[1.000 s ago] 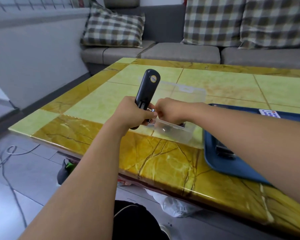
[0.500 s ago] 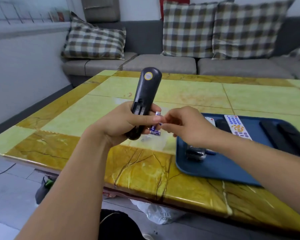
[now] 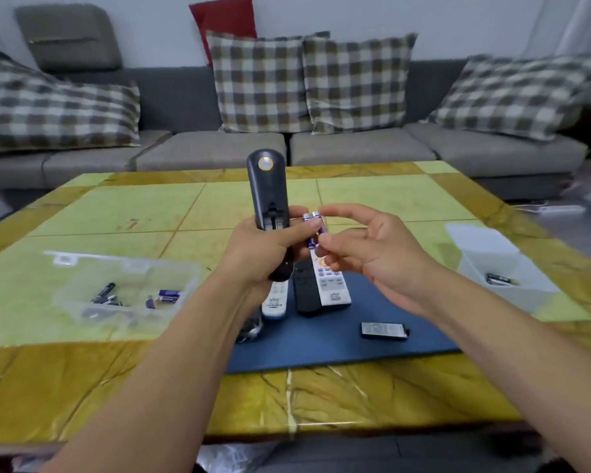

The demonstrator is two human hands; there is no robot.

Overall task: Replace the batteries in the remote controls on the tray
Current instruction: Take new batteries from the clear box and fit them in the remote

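Before a grey sofa (image 3: pixel 287 148), the yellow tabletop (image 3: pixel 116 213) carried a blue tray (image 3: pixel 338 346). Above it, your left hand (image 3: pixel 256 254) gripped an upright black remote (image 3: pixel 268 196) with its battery bay open. Your right hand (image 3: pixel 365 250) pinched two batteries (image 3: pixel 313 230) just beside it.

We have a single view, taken from a camera worn on the person's head, so no second view shares any part of the scene. It looks forward and down across the table (image 3: pixel 372 203) toward the sofa (image 3: pixel 355 148) at twelve o'clock. The wide angle bows the table's edges. We sit close: both forearms rise from the bottom edge, the left hand (image 3: pixel 260 254) and the right hand (image 3: pixel 369 254) meeting near the centre. The blue tray (image 3: pixel 338 346) lies just under them, one clear box (image 3: pixel 123 285) at nine o'clock, another (image 3: pixel 492 264) at three o'clock.
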